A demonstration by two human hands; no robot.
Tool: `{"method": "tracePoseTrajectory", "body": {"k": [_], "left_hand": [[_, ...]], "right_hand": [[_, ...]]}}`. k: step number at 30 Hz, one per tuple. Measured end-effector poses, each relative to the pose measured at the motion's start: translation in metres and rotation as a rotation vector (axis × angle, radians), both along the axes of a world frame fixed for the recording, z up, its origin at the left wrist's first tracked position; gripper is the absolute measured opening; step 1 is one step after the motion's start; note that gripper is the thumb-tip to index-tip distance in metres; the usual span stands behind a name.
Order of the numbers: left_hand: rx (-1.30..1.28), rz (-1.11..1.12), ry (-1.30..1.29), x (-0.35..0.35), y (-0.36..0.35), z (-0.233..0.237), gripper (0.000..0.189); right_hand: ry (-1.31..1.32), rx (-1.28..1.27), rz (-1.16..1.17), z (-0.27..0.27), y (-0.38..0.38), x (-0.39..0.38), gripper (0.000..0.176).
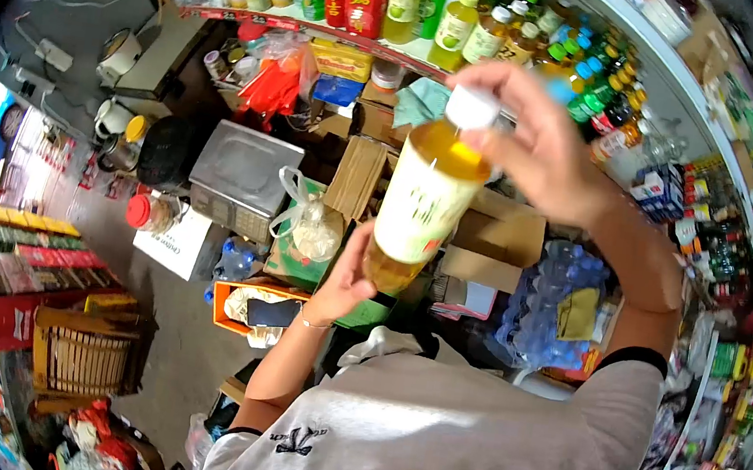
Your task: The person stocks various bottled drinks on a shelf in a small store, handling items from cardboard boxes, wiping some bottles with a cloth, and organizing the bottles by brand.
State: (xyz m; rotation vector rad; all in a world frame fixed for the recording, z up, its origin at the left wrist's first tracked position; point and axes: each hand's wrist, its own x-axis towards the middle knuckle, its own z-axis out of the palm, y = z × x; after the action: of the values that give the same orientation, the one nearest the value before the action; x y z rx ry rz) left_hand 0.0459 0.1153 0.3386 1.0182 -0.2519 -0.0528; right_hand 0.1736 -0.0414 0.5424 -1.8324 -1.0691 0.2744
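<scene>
A large bottle of yellow drink with a pale label and a white cap is raised in front of my chest, tilted a little to the right at its top. Around its lower end, my left hand is closed, the far fingers hidden behind it. My right hand comes in from the right, its thumb and fingers closed about the cap. Behind the bottle lie an open cardboard box and a knotted plastic bag with pale contents.
A shelf of drink bottles curves across the back. A metal-topped scale stands left of centre, near a red-lidded jar. An orange box holds a phone. Wrapped bottles lie at the right, a bamboo chair at the left.
</scene>
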Motion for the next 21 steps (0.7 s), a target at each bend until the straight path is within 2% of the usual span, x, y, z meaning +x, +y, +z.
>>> {"method": "tracePoseTrajectory", "body": {"k": [2,3,4,6,7,8,9,12,15,21], "left_hand": [[-0.089,-0.115,0.066,-0.008,-0.006,-0.012,0.083],[-0.147,-0.117,0.078,-0.011,-0.006,-0.007,0.077],[-0.179,-0.13,0.05,-0.011,-0.01,-0.013,0.071],[-0.242,-0.106,0.028,-0.015,-0.019,-0.024,0.066],[-0.25,-0.075,0.141,-0.018,-0.024,-0.025,0.071],[-0.269,-0.054,0.261,-0.024,-0.031,-0.027,0.076],[-0.282,-0.009,0.261,-0.024,-0.033,-0.028,0.074],[-0.358,0.013,0.335,-0.026,-0.04,-0.036,0.049],[-0.376,-0.003,0.401,-0.024,-0.041,-0.043,0.036],[-0.26,-0.052,0.382,-0.012,-0.045,-0.03,0.035]], "right_hand": [[0.147,0.046,-0.106,0.0,-0.003,-0.043,0.03],[0.141,-0.049,-0.049,0.008,-0.003,-0.046,0.034],[0.082,-0.115,-0.093,0.006,-0.009,-0.051,0.037],[0.173,-0.193,-0.141,0.012,-0.012,-0.064,0.04],[0.163,-0.239,-0.183,0.015,-0.015,-0.069,0.044],[0.096,-0.317,-0.244,0.013,-0.021,-0.077,0.044],[0.037,-0.346,-0.238,0.012,-0.022,-0.077,0.043],[-0.083,-0.434,-0.21,0.003,-0.033,-0.078,0.04],[-0.161,-0.454,-0.209,-0.013,-0.042,-0.082,0.036],[-0.277,-0.421,-0.288,-0.021,-0.06,-0.098,0.034]]}}
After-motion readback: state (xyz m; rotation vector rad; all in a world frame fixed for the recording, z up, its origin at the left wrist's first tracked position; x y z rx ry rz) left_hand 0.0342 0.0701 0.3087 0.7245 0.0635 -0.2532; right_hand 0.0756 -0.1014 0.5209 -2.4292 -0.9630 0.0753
